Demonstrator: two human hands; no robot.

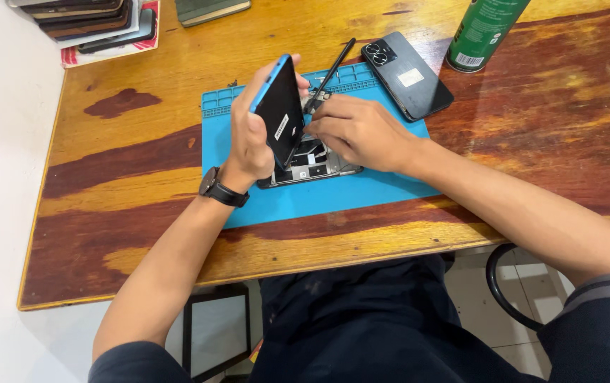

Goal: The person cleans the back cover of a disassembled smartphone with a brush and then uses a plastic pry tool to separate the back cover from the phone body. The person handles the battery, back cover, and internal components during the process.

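The left hand (248,138) grips a blue-edged phone panel (280,110) by its rims, tilted above the opened phone (312,169) on the blue mat (248,206). The right hand (358,131) pinches a small part inside. The panel looks thin, light and fragile; edges seem safest.

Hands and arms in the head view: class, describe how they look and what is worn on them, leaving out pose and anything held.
Both hands are bare, with no gloves or rings visible. The left hand has a black wristwatch with a dark strap. The right hand has a bare wrist. Both forearms are uncovered; dark short sleeves end near the elbows, the right with a grey band.
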